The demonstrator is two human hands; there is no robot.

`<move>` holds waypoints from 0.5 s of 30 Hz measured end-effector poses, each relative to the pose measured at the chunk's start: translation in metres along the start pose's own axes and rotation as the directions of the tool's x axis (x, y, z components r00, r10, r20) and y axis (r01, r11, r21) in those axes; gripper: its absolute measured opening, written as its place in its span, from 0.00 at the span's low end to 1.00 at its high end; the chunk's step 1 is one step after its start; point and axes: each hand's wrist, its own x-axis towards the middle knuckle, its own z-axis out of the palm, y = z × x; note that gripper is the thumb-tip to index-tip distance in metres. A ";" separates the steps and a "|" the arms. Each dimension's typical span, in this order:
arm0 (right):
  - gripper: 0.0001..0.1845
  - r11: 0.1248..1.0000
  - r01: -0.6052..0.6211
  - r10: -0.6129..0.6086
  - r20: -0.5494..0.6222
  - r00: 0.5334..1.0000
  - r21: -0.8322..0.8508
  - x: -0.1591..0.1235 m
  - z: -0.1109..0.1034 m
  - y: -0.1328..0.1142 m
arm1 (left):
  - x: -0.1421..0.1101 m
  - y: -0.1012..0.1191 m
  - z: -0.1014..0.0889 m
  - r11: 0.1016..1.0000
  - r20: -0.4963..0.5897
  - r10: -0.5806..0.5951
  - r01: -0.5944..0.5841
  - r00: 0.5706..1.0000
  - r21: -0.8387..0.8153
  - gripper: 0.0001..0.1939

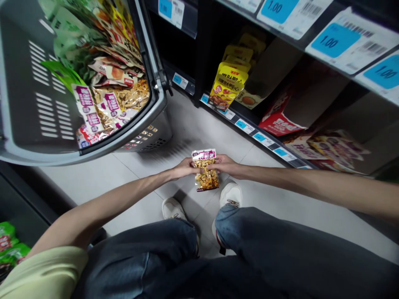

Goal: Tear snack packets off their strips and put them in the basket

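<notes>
Between my hands, a clear snack packet (207, 177) with a purple and white label hangs upright above the floor. My left hand (184, 168) is closed on its left edge, thumb across the front. On the opposite edge, my right hand (227, 165) pinches it the same way. Up and to the left stands a grey shopping basket (124, 150) that holds several packets. Similar purple-labelled packets (107, 106) lie at its near end, with red and white packets (116, 72) and green packaging (73, 37) behind them.
Dark shelving (199, 54) with blue price tags (245, 126) runs along the right. Yellow pouches (229, 83), a red box (282, 120) and loose packets (336, 145) occupy its bottom shelf. Green packets (12, 245) show at lower left. My shoes (230, 194) rest on the tiled floor (134, 176).
</notes>
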 end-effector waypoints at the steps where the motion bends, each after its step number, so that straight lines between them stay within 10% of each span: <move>1: 0.21 1.000 0.002 -0.001 -0.003 1.000 0.001 0.000 0.000 0.001 | 0.000 0.001 0.001 1.000 -0.009 0.000 0.000 1.000 -0.011 0.25; 15: 0.27 0.997 0.077 -0.080 0.126 0.989 0.028 -0.002 -0.001 0.000 | -0.002 0.003 0.010 0.997 -0.048 0.039 -0.042 0.998 -0.060 0.25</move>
